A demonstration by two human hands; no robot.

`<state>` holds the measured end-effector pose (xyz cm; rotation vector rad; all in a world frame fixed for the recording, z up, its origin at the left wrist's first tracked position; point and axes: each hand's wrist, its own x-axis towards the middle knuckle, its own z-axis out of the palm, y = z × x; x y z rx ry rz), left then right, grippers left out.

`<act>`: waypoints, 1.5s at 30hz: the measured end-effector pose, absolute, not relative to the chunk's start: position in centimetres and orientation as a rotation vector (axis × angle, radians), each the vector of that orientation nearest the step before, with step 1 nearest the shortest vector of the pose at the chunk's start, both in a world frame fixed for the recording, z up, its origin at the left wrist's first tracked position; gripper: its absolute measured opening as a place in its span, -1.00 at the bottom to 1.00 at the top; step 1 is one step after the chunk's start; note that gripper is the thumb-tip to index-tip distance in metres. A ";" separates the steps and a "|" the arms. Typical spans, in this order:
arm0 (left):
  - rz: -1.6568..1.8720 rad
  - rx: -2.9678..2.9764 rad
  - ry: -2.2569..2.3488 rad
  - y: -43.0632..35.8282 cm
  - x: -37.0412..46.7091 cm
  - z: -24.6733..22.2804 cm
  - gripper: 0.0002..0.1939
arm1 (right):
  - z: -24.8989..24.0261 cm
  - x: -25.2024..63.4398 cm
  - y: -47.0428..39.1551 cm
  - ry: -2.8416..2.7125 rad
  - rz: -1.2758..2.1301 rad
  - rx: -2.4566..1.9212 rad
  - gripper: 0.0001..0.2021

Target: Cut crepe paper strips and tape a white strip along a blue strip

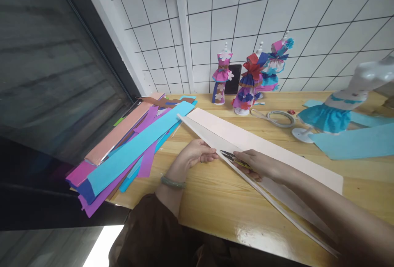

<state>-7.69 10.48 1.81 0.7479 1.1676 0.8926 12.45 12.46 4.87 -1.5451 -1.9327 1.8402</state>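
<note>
My left hand [200, 152] pinches the near edge of a long white paper strip [203, 133] in front of me. In my right hand [250, 164] is a pair of scissors [229, 155] with dark blades and some yellow near the handles. The blades point left and meet the strip close to my left fingertips; whether they are spread is hard to see. My right forearm lies across the white paper and hides part of it. Just behind the strip lies a wide, pale pink sheet [246, 133], flat on the table.
Folded coloured papers, a blue one [138, 148] on top, are piled at the left. Small dressed mannequins, such as a pink one [222, 70], stand along the wall. A roll of tape [280, 119] lies near them. A white mannequin [347, 99] stands over blue paper [363, 142] at right.
</note>
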 end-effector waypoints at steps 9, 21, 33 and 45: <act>0.894 0.726 1.162 10.6 -7.5 1.6 -0.79 | 4.6 11.3 12.8 -1.995 1.822 -1.494 -0.58; 0.951 0.732 1.084 10.5 -7.5 1.1 -0.74 | 4.6 10.2 12.7 -1.994 1.777 -1.518 -0.57; 0.969 0.690 1.119 10.5 -7.3 1.3 -0.71 | 4.5 9.8 12.4 -1.998 1.620 -1.669 -0.57; 0.986 0.673 1.087 10.4 -7.2 1.4 -0.78 | 3.8 9.6 12.5 -1.977 1.567 -1.667 -0.62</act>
